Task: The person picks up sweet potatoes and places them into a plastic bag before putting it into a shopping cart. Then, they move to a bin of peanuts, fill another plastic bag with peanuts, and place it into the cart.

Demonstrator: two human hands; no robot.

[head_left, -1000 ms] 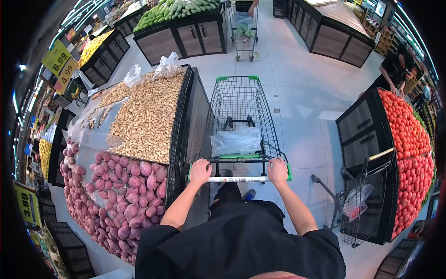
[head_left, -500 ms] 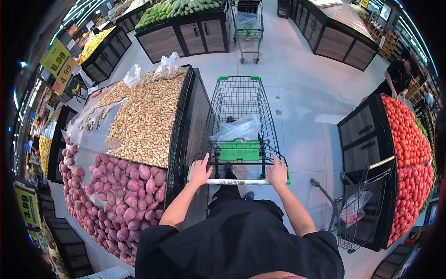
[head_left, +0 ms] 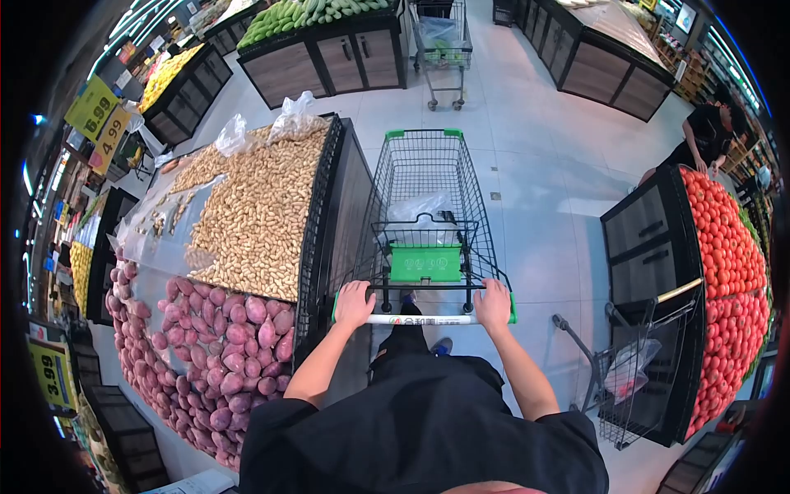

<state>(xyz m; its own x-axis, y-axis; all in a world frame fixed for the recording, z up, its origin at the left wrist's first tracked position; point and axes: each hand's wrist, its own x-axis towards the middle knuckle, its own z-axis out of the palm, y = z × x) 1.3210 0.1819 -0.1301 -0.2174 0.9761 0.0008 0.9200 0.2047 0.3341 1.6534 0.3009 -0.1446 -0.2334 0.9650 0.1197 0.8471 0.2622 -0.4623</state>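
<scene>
A black wire shopping cart [head_left: 424,177] with green trim stands in front of me. My left hand [head_left: 355,302] grips the left end of its white handle [head_left: 424,319]. My right hand [head_left: 493,303] grips the right end. The green child-seat flap [head_left: 425,263] stands upright behind the handle. A clear plastic bag [head_left: 420,207] lies in the basket beyond the flap.
A produce stand at my left holds peanuts [head_left: 255,210] and purple sweet potatoes [head_left: 222,346]. A tomato display [head_left: 724,272] and a second cart [head_left: 629,370] with a bag stand at my right. A person in black [head_left: 704,132] works by the tomatoes. Another cart [head_left: 440,41] stands far ahead.
The green seat flap has swung from lying flat to standing upright. The plastic bag slid farther into the basket. My left fingers lifted briefly, then closed back on the handle.
</scene>
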